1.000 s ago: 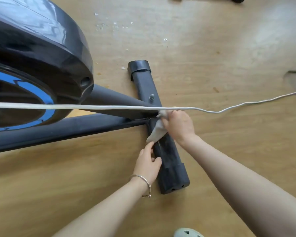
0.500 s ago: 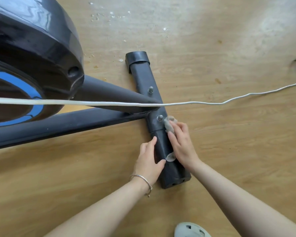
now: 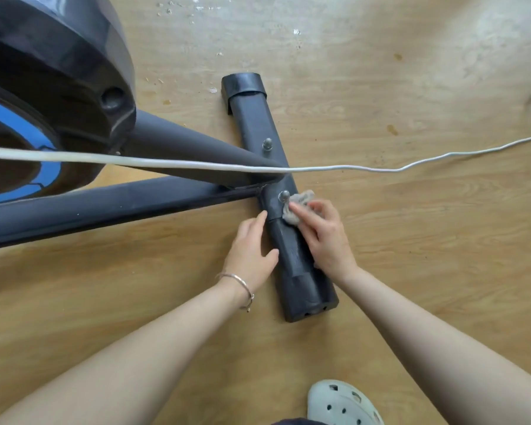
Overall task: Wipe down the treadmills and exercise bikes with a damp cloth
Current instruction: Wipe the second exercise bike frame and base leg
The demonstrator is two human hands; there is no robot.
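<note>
The exercise bike's black floor stabiliser bar (image 3: 292, 259) runs from the upper middle down to the lower right. Its frame tubes and the black and blue flywheel housing (image 3: 52, 87) fill the left side. My right hand (image 3: 325, 237) presses a crumpled grey cloth (image 3: 299, 207) against the bar's right side, just below a metal bolt (image 3: 283, 196). My left hand (image 3: 252, 250), with a thin bracelet on the wrist, rests with straight fingers against the bar's left side.
A white cable (image 3: 365, 167) stretches across the view over the frame and the bar. The wooden floor (image 3: 411, 87) has white specks near the top. A pale green clog (image 3: 341, 403) shows at the bottom edge.
My right hand first slid the cloth down the bar toward its near end, then back up to the lower bolt. My left hand shifted slightly up along the bar's left side.
</note>
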